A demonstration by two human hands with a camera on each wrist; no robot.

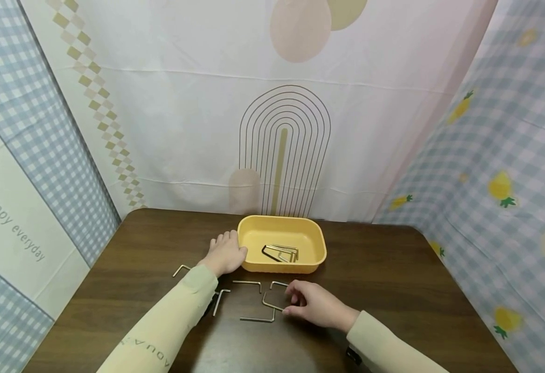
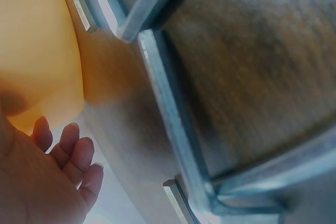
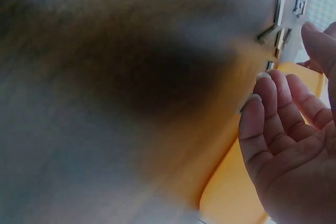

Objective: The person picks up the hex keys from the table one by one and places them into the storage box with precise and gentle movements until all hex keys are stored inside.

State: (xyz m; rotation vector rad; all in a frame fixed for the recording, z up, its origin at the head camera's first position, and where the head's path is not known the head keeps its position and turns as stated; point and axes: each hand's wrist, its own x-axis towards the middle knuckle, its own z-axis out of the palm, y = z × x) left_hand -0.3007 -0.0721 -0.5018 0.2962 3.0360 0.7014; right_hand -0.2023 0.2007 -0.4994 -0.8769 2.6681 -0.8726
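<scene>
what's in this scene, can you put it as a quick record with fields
surface: dark brown wooden table
container: yellow bin, upright
inside it: several metallic L-shaped keys and a black key, exact count unclear
on the table: at least six loose L-shaped keys, nearer the person than the bin
left grip: beside the bin's left end, thumb at its wall
right grip: among the loose keys; no key visibly held
backdrop: patterned cloth
</scene>
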